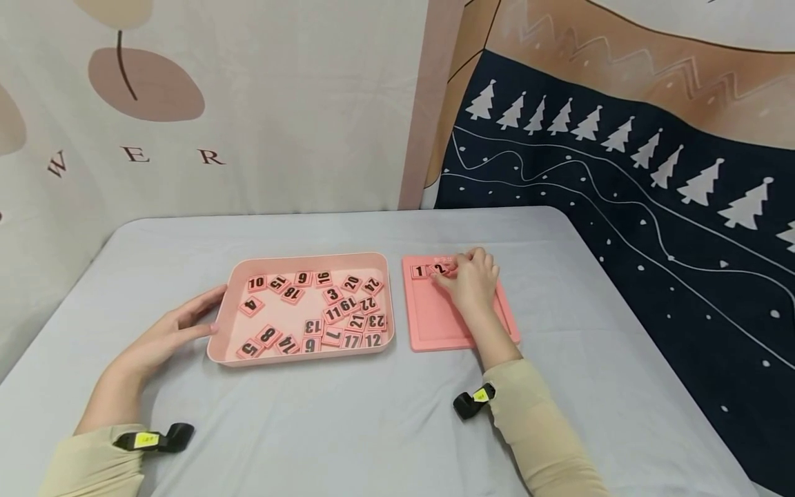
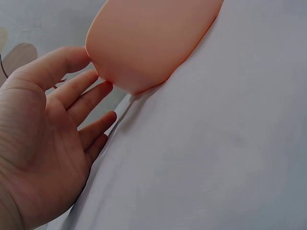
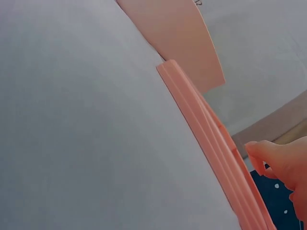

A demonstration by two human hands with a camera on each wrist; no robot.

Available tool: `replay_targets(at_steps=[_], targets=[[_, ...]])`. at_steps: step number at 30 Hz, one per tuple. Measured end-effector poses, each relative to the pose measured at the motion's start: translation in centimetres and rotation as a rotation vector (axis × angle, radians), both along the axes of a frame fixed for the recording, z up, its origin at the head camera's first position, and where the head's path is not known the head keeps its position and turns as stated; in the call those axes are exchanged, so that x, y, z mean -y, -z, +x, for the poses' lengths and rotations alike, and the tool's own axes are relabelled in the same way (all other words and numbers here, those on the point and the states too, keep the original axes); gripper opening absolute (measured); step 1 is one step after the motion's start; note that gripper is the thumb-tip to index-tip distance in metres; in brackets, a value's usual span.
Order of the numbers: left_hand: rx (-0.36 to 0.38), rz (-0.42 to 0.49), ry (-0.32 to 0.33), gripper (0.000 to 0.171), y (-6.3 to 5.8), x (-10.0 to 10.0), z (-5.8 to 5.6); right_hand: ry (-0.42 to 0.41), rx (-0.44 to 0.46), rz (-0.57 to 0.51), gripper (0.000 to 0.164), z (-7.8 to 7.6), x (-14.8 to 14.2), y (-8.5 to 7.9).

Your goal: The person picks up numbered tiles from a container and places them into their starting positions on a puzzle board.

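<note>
Tile 2 [image 1: 439,269] (head view), pinched by the right hand [image 1: 475,279], sits askew beside tile 1 [image 1: 419,271], near the upper-left corner of the board [image 1: 441,333]; squaring it first seems best. Left wrist: left hand [image 2: 57,129], fingers spread, touches the tray [image 2: 148,38] edge. Right wrist: tile hidden.

The tray [image 1: 282,315] is pale pink, the board [image 1: 436,319] coral, the tiles [image 1: 251,306] black-numbered pink.

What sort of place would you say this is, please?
Probably an indoor recording corner: a cloth-covered table, printed hangings behind it, and a black device strapped at each sleeve.
</note>
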State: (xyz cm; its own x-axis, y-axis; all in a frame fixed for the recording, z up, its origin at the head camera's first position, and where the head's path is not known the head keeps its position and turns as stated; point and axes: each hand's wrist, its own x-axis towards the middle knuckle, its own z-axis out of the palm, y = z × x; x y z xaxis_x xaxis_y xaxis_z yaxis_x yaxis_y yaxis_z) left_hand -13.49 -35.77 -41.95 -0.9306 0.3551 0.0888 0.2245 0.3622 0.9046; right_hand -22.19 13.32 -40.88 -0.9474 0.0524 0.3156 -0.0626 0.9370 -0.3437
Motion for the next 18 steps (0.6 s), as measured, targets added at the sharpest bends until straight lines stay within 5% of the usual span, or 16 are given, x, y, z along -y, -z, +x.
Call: replay_targets(at_steps=[18], targets=[[-0.005,-0.002,0.0,0.064,0.0,-0.1,0.0,0.049,0.002,0.014,0.043,-0.1,0.5,1.2]])
